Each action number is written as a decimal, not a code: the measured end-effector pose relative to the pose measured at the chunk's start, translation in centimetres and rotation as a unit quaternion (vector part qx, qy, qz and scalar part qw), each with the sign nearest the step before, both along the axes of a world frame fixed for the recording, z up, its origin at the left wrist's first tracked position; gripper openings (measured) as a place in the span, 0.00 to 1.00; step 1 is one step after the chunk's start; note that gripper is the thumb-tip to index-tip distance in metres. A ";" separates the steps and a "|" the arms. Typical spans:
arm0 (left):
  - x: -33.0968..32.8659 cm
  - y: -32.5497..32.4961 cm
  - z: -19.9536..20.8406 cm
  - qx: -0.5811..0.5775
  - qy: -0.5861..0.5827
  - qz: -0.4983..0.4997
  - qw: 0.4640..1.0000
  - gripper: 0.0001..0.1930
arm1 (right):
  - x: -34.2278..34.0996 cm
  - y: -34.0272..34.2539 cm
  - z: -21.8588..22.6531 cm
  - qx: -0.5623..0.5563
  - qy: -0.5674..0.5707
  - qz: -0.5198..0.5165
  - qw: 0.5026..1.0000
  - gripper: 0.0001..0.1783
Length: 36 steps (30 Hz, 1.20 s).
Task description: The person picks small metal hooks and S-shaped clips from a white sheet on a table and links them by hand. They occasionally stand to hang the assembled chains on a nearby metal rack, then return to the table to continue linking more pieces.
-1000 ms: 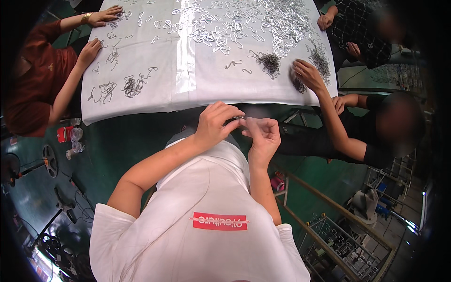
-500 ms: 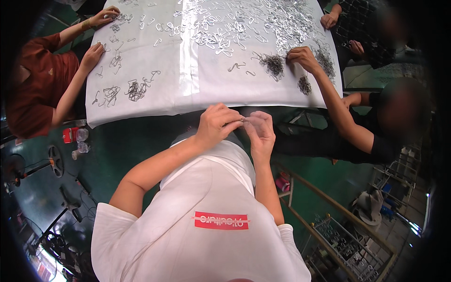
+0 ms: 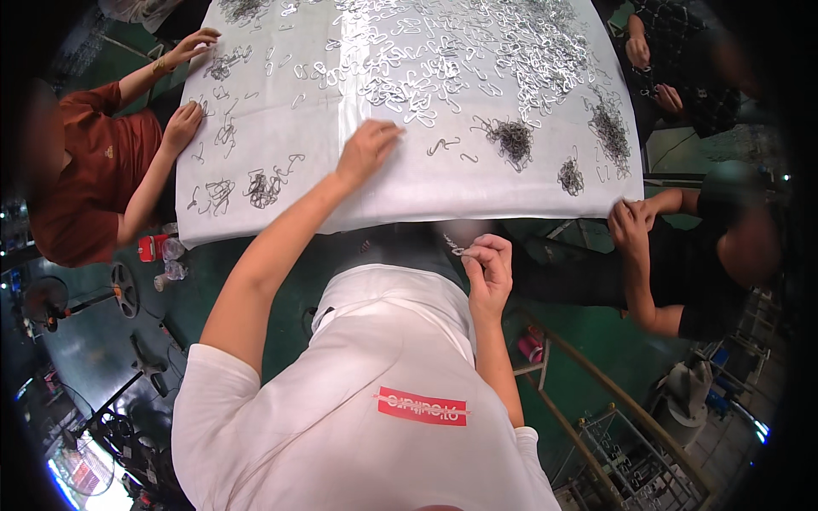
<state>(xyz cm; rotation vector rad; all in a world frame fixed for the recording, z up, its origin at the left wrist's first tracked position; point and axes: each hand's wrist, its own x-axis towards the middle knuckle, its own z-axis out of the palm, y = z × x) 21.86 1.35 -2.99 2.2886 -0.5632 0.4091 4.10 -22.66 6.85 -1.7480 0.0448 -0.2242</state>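
My left hand (image 3: pixel 368 153) hovers over the white-covered table (image 3: pixel 290 223), fingers stretched toward the near fringe of the scattered silver metal clips (image 3: pixel 417 106). Nothing shows in its fingers. Below the table's near edge, my right hand (image 3: pixel 490 271) pinches a thin silvery metal piece (image 3: pixel 454 245), which juts out leftward from the fingertips; its exact form is too small to make out. Between my left hand and a dark heap of bent wire hooks (image 3: pixel 514 143), a few loose wire hooks (image 3: pixel 441 146) lie on the cloth.
At left, a person in a rust-red shirt (image 3: pixel 85 183) has both hands at the table edge, by small piles of wire hooks (image 3: pixel 266 187). Two people in dark clothes (image 3: pixel 596 285) work at the right. A metal rail (image 3: pixel 588 366) runs beside my right arm.
My hands, together before, have parted: the left moved up over the table, while the right keeps hold of the metal piece. The co-worker at right drew a hand back from the hook heap.
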 end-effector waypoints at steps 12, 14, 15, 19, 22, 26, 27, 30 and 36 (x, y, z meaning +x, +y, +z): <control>8.6 0.7 -2.3 0.205 -0.050 0.029 0.977 0.13 | 0.8 0.2 0.3 -0.024 0.020 0.030 0.999 0.04; 7.5 0.7 -1.0 0.191 -0.017 0.057 0.980 0.09 | 0.9 0.6 0.5 -0.013 0.019 0.031 0.999 0.04; 6.8 0.5 -0.3 0.159 -0.062 0.071 0.983 0.08 | 0.9 0.8 0.5 -0.014 0.019 0.032 0.999 0.04; 1.2 -0.5 4.2 -0.045 0.091 0.094 0.990 0.07 | 0.9 1.5 0.5 -0.030 0.007 0.036 0.999 0.04; -4.2 -2.1 8.4 -0.216 0.357 0.010 0.909 0.09 | 0.7 2.1 0.4 0.001 0.021 0.038 0.999 0.03; -9.2 -3.2 13.1 -0.267 0.563 -0.132 0.771 0.09 | 0.7 2.8 0.4 -0.030 -0.024 0.029 0.999 0.04; -9.7 -3.4 13.9 -0.264 0.571 -0.148 0.763 0.08 | 0.6 3.0 0.4 -0.024 -0.028 0.031 0.999 0.04; -10.2 -3.6 15.1 -0.249 0.560 -0.139 0.778 0.08 | 0.4 3.3 0.6 -0.024 -0.041 0.033 0.998 0.05; -11.4 -3.9 14.7 -0.291 0.483 -0.127 0.816 0.07 | 0.3 3.8 0.0 -0.024 -0.032 0.035 0.999 0.06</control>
